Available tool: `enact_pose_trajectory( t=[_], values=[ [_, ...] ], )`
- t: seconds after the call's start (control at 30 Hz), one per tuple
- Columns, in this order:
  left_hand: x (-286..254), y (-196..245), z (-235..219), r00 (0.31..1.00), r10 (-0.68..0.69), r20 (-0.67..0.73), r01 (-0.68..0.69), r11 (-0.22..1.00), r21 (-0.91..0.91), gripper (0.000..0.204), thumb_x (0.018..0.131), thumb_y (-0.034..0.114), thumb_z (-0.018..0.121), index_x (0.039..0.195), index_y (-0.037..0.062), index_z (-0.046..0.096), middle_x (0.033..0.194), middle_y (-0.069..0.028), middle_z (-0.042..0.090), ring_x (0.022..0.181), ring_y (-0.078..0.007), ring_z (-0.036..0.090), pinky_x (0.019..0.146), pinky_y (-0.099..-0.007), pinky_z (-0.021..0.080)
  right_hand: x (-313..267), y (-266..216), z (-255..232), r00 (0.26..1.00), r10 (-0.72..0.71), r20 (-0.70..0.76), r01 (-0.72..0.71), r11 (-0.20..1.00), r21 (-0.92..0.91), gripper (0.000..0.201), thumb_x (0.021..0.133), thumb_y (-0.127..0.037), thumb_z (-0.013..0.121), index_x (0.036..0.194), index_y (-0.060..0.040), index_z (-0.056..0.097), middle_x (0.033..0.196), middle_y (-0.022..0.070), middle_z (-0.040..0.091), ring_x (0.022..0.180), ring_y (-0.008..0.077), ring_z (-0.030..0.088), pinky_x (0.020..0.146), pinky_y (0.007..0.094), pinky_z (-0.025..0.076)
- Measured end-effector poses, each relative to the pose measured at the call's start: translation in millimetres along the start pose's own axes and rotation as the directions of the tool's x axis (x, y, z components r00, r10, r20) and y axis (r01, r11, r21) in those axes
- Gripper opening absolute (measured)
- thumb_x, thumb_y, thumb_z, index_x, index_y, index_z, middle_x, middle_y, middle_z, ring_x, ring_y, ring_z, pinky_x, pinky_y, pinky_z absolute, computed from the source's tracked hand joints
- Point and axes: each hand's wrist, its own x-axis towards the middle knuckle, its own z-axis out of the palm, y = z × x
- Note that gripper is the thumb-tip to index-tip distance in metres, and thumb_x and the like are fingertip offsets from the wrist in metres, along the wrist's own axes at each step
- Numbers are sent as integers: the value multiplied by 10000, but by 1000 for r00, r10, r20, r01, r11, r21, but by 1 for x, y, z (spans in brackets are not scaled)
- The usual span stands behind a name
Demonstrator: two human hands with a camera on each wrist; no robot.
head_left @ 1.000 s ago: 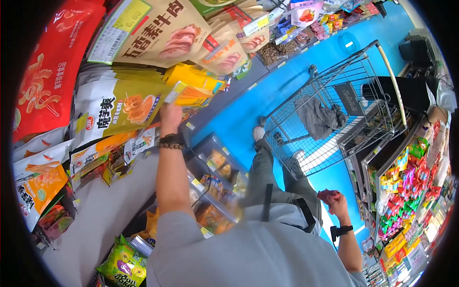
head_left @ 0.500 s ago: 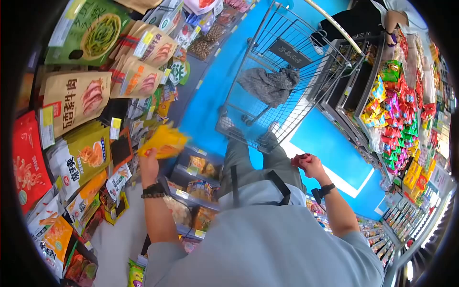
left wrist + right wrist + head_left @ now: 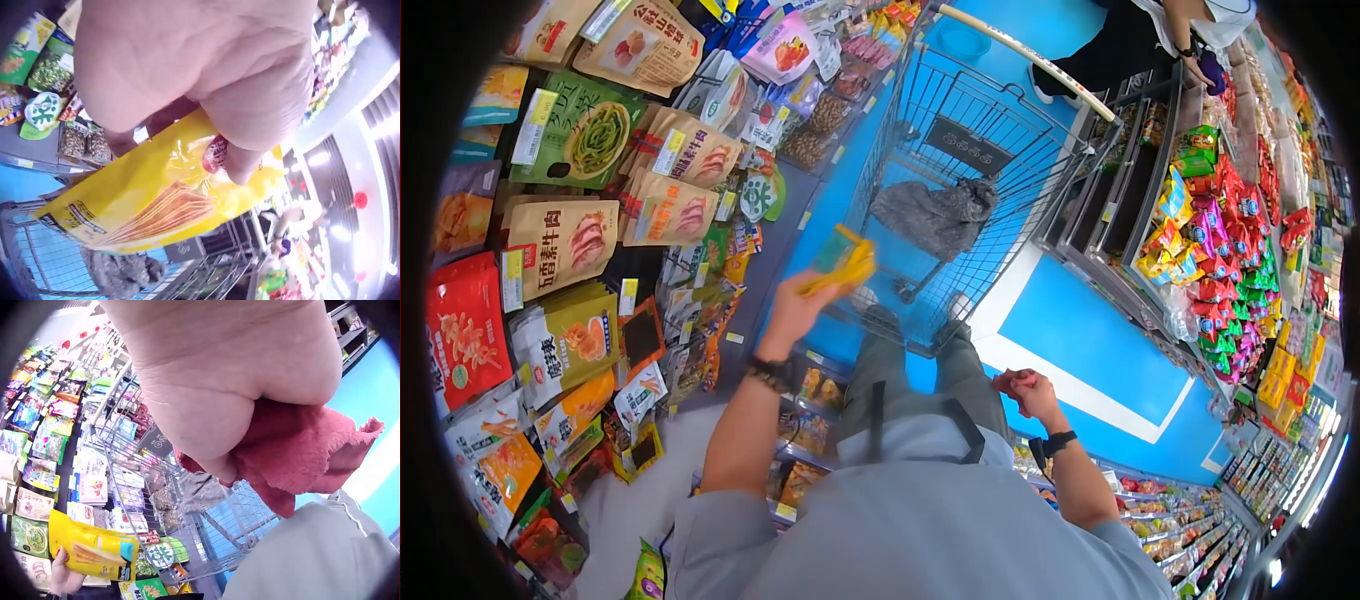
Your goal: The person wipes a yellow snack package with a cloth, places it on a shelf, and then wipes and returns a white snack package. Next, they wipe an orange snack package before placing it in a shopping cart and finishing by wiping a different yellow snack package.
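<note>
My left hand (image 3: 792, 318) pinches a yellow snack bag (image 3: 156, 194) by one end, the thumb across its front. Printed on that bag are thin brown strips. In the head view the bag stands out over the floor, between the shelf and the near end of the shopping cart (image 3: 1030, 60). Over by my right leg, my right hand (image 3: 1034, 394) grips a crumpled dark red cloth (image 3: 294, 453), whose frayed edge hangs out below the fingers. A grey cloth (image 3: 940, 215) lies inside the cart.
Packed snack bags (image 3: 565, 240) hang along the shelf on the left. Lower bins (image 3: 800, 480) stand beside my legs. Across the blue floor (image 3: 1070, 320), a display of bright candy packs (image 3: 1220, 250) rises on the right. Another person's arm (image 3: 1185, 40) reaches in beyond the cart.
My left hand has drawn the yellow bag away from the hanging packs and carried it right, toward the cart. My right hand keeps hold of the red cloth. The head view has shifted.
</note>
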Motion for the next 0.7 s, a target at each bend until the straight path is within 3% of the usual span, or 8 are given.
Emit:
enact_pose_trajectory(
  t=[0.07, 0.2, 0.33, 0.4, 0.47, 0.57, 0.6, 0.7],
  values=[
    [21, -12, 48, 998, 59, -14, -57, 988, 144, 250, 969, 213, 789, 1030, -27, 753, 878, -91, 746, 805, -159, 676, 738, -331, 529, -5, 10, -22, 995, 97, 39, -95, 995, -36, 250, 1006, -109, 697, 1217, 23, 725, 1043, 118, 798, 913, 189, 779, 754, 338, 628],
    [64, -54, 129, 998, 21, -51, -2, 939, 343, 350, 936, 293, 794, 1069, -31, 773, 927, -210, 773, 826, -314, 751, 750, -404, 572, -16, 54, -62, 993, 71, -93, -85, 984, -158, 239, 998, -114, 715, 1203, 7, 731, 1017, 112, 793, 930, 147, 746, 800, 308, 604],
    [90, -91, 192, 993, 11, -116, 48, 872, 488, 393, 925, 323, 783, 1105, -26, 777, 989, -231, 772, 913, -433, 735, 804, -472, 591, -44, 112, -109, 988, 63, -142, -58, 998, 39, 207, 985, -98, 734, 1137, 41, 719, 1029, 92, 784, 936, 146, 730, 810, 317, 591],
    [94, -98, 219, 991, -21, -133, 89, 843, 530, 381, 923, 319, 785, 1109, -13, 786, 1015, -233, 771, 944, -451, 723, 823, -505, 590, -69, 119, -134, 982, 1, -188, -26, 991, -129, 217, 1008, -48, 699, 1183, 79, 698, 1116, 128, 770, 975, 181, 737, 844, 321, 605],
    [93, -99, 244, 980, 17, -200, 109, 792, 601, 302, 903, 297, 775, 1039, 27, 784, 981, -222, 763, 931, -453, 716, 829, -528, 577, -72, 203, -162, 985, 69, -158, -40, 982, 183, 237, 1021, -39, 680, 1212, 101, 689, 1140, 148, 766, 1008, 205, 741, 874, 343, 612],
    [81, -108, 275, 967, -25, -254, 177, 782, 598, 242, 901, 283, 763, 986, 58, 783, 974, -209, 759, 938, -445, 715, 830, -543, 569, -107, 199, -181, 978, 79, -192, -24, 962, 271, 229, 1040, -5, 638, 1230, 119, 674, 1177, 178, 754, 1085, 252, 745, 940, 387, 618],
    [77, -115, 285, 964, -55, -262, 202, 791, 577, 232, 904, 282, 760, 977, 63, 782, 980, -205, 759, 945, -441, 716, 828, -545, 568, -111, 207, -186, 979, 149, -139, -75, 896, 437, 223, 1042, 18, 616, 1236, 119, 662, 1180, 194, 744, 1132, 301, 746, 972, 405, 616],
    [75, -167, 314, 975, -131, -179, 217, 723, 655, 231, 976, 272, 666, 1068, 88, 769, 1041, -206, 762, 1013, -423, 723, 851, -540, 576, -123, 208, -197, 967, 198, -160, -96, 865, 492, 275, 1046, -75, 596, 1187, 153, 655, 1177, 234, 765, 1110, 302, 768, 912, 353, 610]
  ],
)
